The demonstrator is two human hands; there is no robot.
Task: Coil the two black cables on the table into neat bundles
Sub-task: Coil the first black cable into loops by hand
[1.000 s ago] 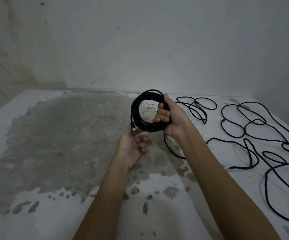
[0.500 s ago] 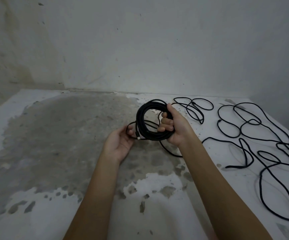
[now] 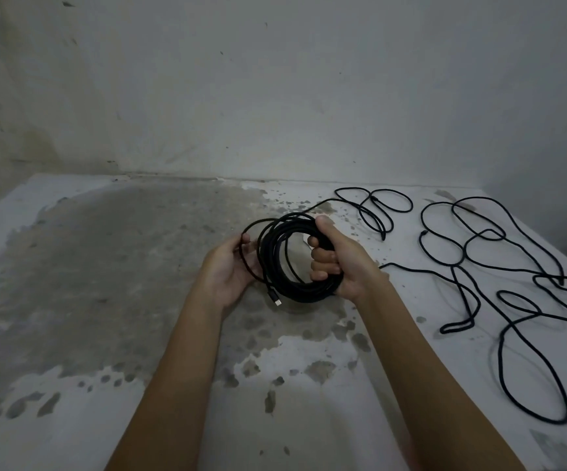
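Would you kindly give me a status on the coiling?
Right hand grips coil; left hand holds its outer loop. Second cable loose on table, right side. Nothing blocking.

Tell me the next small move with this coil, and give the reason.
Probably lay the outer loop that the left hand pinches against the coil and tuck it under the fingers of the right hand. That loop stands wider than the bundle, and a tail from the coil's top runs to slack cable on the table, not yet wound.

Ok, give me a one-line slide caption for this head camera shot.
Right hand grips a black cable coil while the left hand holds its outer loop; a loose cable sprawls on the table.
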